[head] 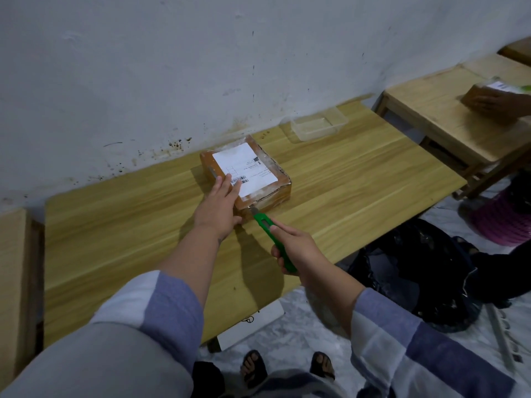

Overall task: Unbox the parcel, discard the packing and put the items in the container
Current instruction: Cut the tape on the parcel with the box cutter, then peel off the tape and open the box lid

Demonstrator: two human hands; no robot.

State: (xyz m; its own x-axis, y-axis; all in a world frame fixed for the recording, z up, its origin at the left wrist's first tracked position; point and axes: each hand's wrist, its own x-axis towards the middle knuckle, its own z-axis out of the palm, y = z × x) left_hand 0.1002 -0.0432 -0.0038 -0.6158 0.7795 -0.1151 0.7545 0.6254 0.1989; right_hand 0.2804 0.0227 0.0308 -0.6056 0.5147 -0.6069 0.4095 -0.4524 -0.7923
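A brown cardboard parcel wrapped in clear tape sits flat on the wooden bench, near the wall and roughly at the middle of the bench's length, with a white shipping label facing up. The left hand lies spread flat, fingers apart, pressing on the near left part of the parcel's top, its fingertips over the barcode end of the label. The right hand is closed around the handle of a green utility knife, thumb along the top, and the blade tip touches the parcel's near corner at its lower edge. A clear plastic container stands on the bench farther back and to the right, well apart from the parcel, close to the wall. A black bag lies on the floor to the right of the bench. At the far right, another person's hand rests on a second parcel on a neighbouring bench.
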